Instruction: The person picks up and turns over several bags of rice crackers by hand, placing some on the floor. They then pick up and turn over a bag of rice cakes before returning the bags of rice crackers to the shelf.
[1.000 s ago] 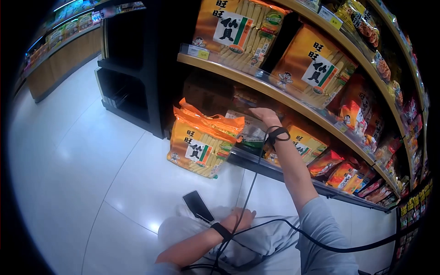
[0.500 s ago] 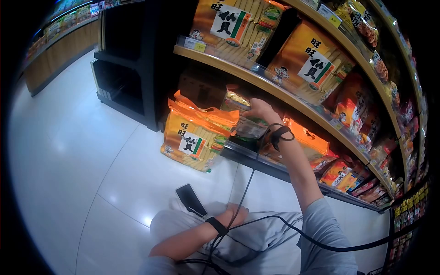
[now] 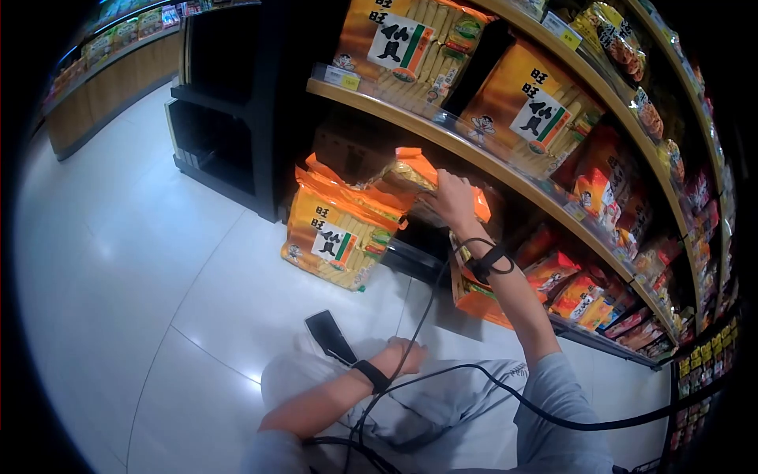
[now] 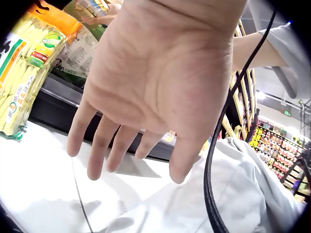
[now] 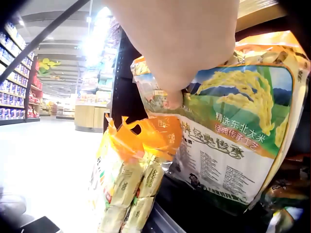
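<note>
Right hand [image 3: 452,197] sits centre-frame in the head view, under the upper shelf board [image 3: 395,118], reaching into the lower bay. It's gripping the rice-print bag [image 5: 228,145]. In the right wrist view we see the thumb pressed on the bag's front near its top edge; the other fingers are hidden behind the bag. The bag is upright with a slight tilt, filling the right half of that view, its bottom over the black shelf ledge [image 3: 410,261].

Just left of the bag, the big orange cracker pack [image 3: 335,233] stands on the white floor [image 3: 118,237] and leans against the ledge. We can't tell whether bag and pack touch. A second orange pack [image 3: 474,299] is below the right wrist, in front of the ledge.

Left hand [image 4: 160,82] is open, fingers straight and slightly spread, holding nothing. In the head view it's at bottom centre, resting on the grey trousers [image 4: 194,204]. The phone [image 3: 335,336] lies on the knee just left of it, screen dark. A black cable [image 3: 553,419] runs from the wrist straps across the lap to the lower right.
</note>
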A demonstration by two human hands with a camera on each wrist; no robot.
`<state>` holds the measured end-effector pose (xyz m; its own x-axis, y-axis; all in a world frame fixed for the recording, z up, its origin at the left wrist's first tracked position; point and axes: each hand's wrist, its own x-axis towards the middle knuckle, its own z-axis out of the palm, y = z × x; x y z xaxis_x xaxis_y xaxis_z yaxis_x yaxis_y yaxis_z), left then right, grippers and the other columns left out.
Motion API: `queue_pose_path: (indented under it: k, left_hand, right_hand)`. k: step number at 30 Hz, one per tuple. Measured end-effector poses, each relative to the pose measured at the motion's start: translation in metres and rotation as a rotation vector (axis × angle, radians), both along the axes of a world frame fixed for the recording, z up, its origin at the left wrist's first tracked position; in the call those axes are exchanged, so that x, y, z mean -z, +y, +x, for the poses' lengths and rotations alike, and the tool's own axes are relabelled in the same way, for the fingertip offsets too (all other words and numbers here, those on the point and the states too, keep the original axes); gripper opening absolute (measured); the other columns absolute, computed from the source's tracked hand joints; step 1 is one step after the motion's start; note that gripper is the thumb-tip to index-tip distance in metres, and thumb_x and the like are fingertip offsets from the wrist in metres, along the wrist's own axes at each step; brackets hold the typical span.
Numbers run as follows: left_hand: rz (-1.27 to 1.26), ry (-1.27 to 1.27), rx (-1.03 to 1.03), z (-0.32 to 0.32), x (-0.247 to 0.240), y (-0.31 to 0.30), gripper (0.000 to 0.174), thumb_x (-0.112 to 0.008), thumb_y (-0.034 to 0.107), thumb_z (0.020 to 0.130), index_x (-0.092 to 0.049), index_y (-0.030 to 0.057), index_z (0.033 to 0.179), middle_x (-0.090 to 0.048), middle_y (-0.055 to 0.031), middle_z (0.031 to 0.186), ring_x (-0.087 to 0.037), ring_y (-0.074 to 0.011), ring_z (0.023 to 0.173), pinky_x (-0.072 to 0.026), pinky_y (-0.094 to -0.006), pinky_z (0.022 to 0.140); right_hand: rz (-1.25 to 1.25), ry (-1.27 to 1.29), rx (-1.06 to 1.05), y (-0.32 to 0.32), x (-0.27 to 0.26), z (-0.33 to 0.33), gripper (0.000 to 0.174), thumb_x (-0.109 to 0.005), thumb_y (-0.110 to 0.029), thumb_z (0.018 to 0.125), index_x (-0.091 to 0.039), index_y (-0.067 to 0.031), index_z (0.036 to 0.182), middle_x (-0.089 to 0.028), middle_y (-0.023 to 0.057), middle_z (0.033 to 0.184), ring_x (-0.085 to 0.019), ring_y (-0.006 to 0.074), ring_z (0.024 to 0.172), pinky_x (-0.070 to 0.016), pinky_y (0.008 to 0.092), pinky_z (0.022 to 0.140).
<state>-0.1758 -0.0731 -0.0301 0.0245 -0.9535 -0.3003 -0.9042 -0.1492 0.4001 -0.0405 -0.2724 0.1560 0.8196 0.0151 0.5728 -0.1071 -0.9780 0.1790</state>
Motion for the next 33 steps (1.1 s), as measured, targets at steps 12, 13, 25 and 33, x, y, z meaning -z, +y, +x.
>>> queue_pose_path:
  k: [12, 13, 25, 33]
  left_hand:
    - [-0.269, 0.076, -0.034, 0.011, 0.003, 0.021, 0.030, -0.061, 0.026, 0.082, -0.059, 0.0056, 0.105, -0.068, -0.0154, 0.088, -0.068, -0.0346, 0.081, -0.0533, -0.0482, 0.067]
    - [-0.316, 0.066, -0.010, 0.015, 0.001, 0.020, 0.035, -0.064, 0.027, 0.083, -0.054, 0.0058, 0.109, -0.067, -0.0163, 0.079, -0.067, -0.0377, 0.072, -0.0530, -0.0474, 0.063]
    - [-1.050, 0.463, -0.957, 0.071, -0.108, 0.034, 0.080, -0.082, 0.013, 0.068, -0.035, 0.0024, 0.131, -0.044, -0.0216, 0.135, -0.052, -0.0325, 0.114, -0.0468, -0.0378, 0.091]
    - [-1.468, -0.269, -0.638, 0.058, -0.131, 0.043, 0.096, -0.092, 0.023, 0.055, -0.039, 0.0051, 0.133, -0.041, -0.0228, 0.140, -0.042, -0.0378, 0.128, -0.0320, -0.0493, 0.108]
  right_hand:
    - [-0.123, -0.262, -0.238, 0.010, -0.016, -0.094, 0.047, -0.077, -0.009, 0.063, -0.058, -0.0058, 0.106, -0.064, 0.0064, 0.097, -0.060, 0.0248, 0.090, -0.0403, 0.0425, 0.094]
    - [-0.135, -0.283, -0.245, 0.012, -0.020, -0.103, 0.047, -0.075, -0.006, 0.062, -0.058, -0.0058, 0.106, -0.064, 0.0063, 0.099, -0.060, 0.0246, 0.091, -0.0400, 0.0425, 0.095]
    - [-0.001, -0.369, -0.338, 0.031, -0.024, -0.224, 0.040, -0.074, -0.004, 0.065, -0.059, -0.0064, 0.101, -0.069, 0.0089, 0.100, -0.065, 0.0260, 0.092, -0.0378, 0.0492, 0.101]
    - [0.060, -0.076, -0.418, 0.042, -0.019, -0.225, 0.042, -0.075, -0.003, 0.062, -0.061, -0.0085, 0.101, -0.068, 0.0017, 0.102, -0.064, 0.0204, 0.096, -0.0383, 0.0480, 0.102]
